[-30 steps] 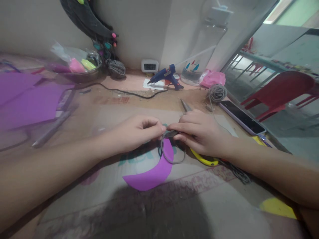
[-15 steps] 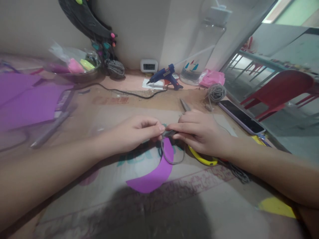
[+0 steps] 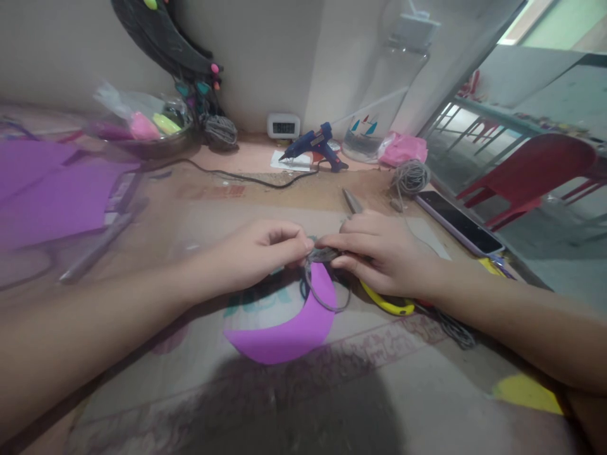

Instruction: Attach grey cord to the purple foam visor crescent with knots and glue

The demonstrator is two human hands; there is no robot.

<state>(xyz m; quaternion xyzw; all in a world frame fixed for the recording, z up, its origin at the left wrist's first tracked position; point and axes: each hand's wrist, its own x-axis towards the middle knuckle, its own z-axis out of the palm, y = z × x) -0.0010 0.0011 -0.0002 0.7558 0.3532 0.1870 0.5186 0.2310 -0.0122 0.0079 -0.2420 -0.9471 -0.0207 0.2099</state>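
Note:
A purple paper crescent (image 3: 294, 335) hangs below my fingertips, its wide curve toward me and one point to the left. Grey yarn (image 3: 324, 254) is wrapped around its upper end, and a loose loop droops in front of the paper. My left hand (image 3: 279, 249) is closed in a pinch on the yarn at the left of the wrapped end. From the right, my right hand (image 3: 374, 249) grips the wrapped end between thumb and index finger. Scissors with a yellow handle (image 3: 386, 304) lie beneath my right hand, blade tip pointing away; their middle is hidden.
A blue glue gun (image 3: 313, 144) rests on white paper by a digital clock (image 3: 283, 126). At right are a yarn ball (image 3: 411, 177) and a phone (image 3: 459, 221). Purple sheets (image 3: 47, 196), a grey stick (image 3: 97, 246) and a bowl (image 3: 147, 146) are at left. A bottle (image 3: 386, 95) stands behind.
The crescent has swung and turned, its lower point shifting left and its curve slightly right. More of the yarn-wrapped end shows between my fingers. Both hands stay nearly in place.

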